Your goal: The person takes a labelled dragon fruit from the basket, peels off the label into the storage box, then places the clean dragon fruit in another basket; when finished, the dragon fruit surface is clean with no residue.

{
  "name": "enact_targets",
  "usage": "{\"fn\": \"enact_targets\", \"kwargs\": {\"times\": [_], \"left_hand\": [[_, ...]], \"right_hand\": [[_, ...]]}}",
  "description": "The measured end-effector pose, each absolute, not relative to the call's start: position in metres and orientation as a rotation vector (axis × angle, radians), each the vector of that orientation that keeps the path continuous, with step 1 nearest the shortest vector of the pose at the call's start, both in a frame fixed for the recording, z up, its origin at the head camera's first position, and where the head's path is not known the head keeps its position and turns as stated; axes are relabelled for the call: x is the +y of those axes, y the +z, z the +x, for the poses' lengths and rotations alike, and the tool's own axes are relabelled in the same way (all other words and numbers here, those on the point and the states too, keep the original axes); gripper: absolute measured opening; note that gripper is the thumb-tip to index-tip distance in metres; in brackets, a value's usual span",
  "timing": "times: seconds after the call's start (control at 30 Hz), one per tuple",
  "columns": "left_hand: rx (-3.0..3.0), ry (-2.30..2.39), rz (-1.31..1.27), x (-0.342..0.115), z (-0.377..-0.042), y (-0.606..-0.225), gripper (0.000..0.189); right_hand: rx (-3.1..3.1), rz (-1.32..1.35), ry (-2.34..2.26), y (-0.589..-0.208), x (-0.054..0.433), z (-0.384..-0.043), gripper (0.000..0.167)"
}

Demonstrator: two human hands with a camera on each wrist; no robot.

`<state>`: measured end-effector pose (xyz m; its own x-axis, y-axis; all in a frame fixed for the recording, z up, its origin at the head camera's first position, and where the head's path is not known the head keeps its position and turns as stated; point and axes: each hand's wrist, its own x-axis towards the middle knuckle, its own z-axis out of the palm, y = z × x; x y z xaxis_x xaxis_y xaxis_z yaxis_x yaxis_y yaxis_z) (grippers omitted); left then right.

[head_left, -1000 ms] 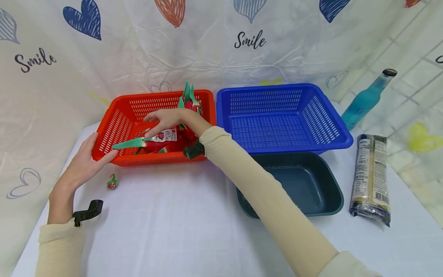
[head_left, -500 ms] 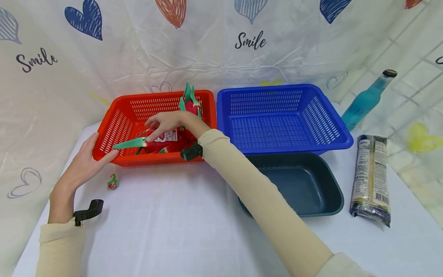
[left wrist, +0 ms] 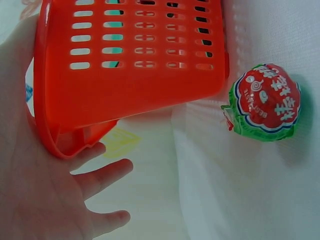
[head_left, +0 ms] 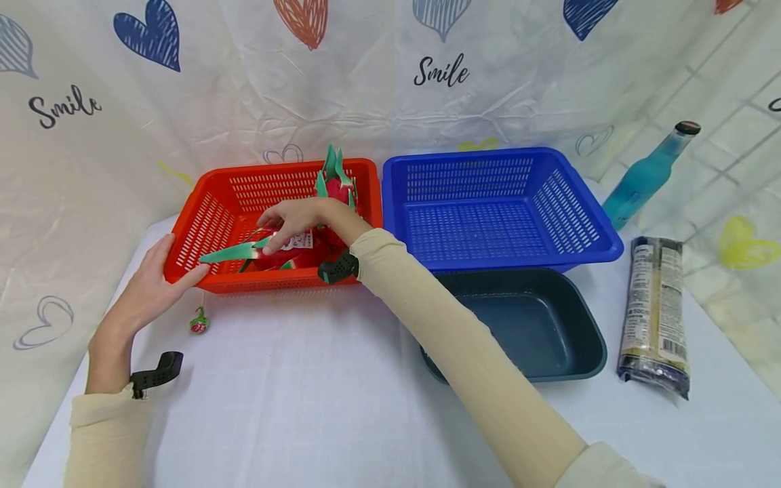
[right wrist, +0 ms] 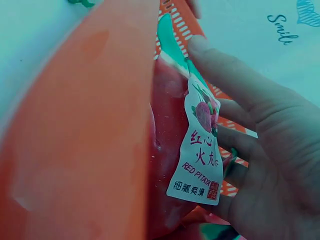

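Observation:
In the head view, a red plastic basket (head_left: 287, 177) stands at the back left. A red dragon fruit with green leaf tips lies in it, its white label (right wrist: 202, 150) reading "RED PITAYA" in the right wrist view. My right hand (head_left: 299, 215) holds this fruit, the thumb near the leaf base and the fingers along the far side. Another dragon fruit (head_left: 337, 190) stands leaves-up in the back right corner. My left hand (head_left: 143, 285) rests on the basket's front left corner, thumb along the rim. Its other fingers look straight and spread in the left wrist view.
A round candy (left wrist: 267, 102) in a red and green wrapper lies before the red basket. Right of it stand a blue basket (head_left: 482, 261) and a dark teal tray (head_left: 564, 305). Farther right are a bottle (head_left: 643, 177) of blue liquid and a long printed packet (head_left: 653, 315).
My right hand has moved slightly down onto the dragon fruit, and its thumb now lies over the leaf base. The left hand and the basket stay in place.

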<state>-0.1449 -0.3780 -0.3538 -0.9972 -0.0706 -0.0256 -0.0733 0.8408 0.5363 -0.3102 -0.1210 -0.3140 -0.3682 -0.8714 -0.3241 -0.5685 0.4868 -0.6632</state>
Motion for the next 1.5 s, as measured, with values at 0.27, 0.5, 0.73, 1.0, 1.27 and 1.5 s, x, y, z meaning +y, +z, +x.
{"fn": "enact_targets", "kwargs": {"times": [0.27, 0.5, 0.73, 1.0, 1.27, 1.5], "left_hand": [[2.988, 0.885, -0.130, -0.3781, -0.1441, -0.3527, 0.097], [2.985, 0.900, -0.122, -0.3782, -0.1439, -0.3532, 0.096], [2.990, 0.905, -0.112, -0.3786, -0.1437, -0.3537, 0.096], [2.987, 0.883, -0.129, -0.3786, -0.1444, -0.3539, 0.098], [2.995, 0.890, -0.124, -0.3774, -0.1430, -0.3547, 0.097], [2.994, 0.892, -0.122, -0.3785, -0.1438, -0.3552, 0.097]], "right_hand": [[2.076, -1.162, -0.616, -0.3148, -0.1231, -0.3087, 0.077], [2.103, -1.143, -0.607, -0.3167, -0.1246, -0.3090, 0.078], [2.112, -1.156, -0.597, -0.3161, -0.1239, -0.3071, 0.076], [2.142, -1.162, -0.570, -0.3163, -0.1251, -0.3056, 0.075], [2.191, -1.186, -0.520, -0.3151, -0.1272, -0.3040, 0.073], [2.238, -1.229, -0.508, -0.3178, -0.1308, -0.3037, 0.066]]}}
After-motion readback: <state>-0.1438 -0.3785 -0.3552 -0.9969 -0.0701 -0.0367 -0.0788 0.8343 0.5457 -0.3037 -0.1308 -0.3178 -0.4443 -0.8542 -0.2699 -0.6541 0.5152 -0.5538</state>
